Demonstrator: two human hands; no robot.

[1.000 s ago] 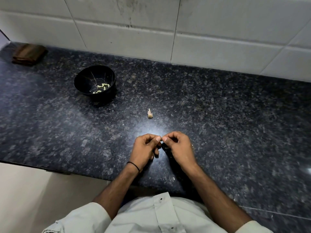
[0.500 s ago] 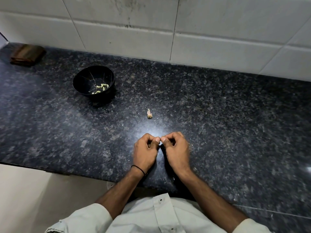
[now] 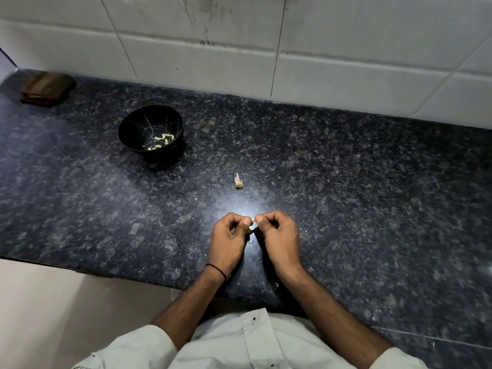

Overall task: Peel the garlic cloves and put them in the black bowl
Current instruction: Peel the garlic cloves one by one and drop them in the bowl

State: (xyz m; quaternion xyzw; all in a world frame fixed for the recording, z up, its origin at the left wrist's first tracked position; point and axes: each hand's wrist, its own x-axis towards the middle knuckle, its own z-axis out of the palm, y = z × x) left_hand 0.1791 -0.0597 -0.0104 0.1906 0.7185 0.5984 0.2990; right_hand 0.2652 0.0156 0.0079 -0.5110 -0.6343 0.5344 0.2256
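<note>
Low over the dark granite counter point(image 3: 346, 182), my left hand point(image 3: 229, 241) and my right hand point(image 3: 279, 238) meet fingertip to fingertip. Between them they pinch a small garlic clove point(image 3: 253, 223), mostly hidden by the fingers. The black bowl point(image 3: 151, 131) stands to the far left and holds several pale peeled cloves point(image 3: 161, 141). A small garlic piece point(image 3: 238, 181) lies alone on the counter beyond my hands.
A brown folded object point(image 3: 46, 87) lies in the far left corner by the white tiled wall point(image 3: 266, 49). Tiny skin bits point(image 3: 250, 241) lie under my hands. The counter's front edge point(image 3: 80, 270) runs just left of my left wrist.
My hands stayed together at the same spot, only shifting their fingers slightly on the clove. Nothing else moved.
</note>
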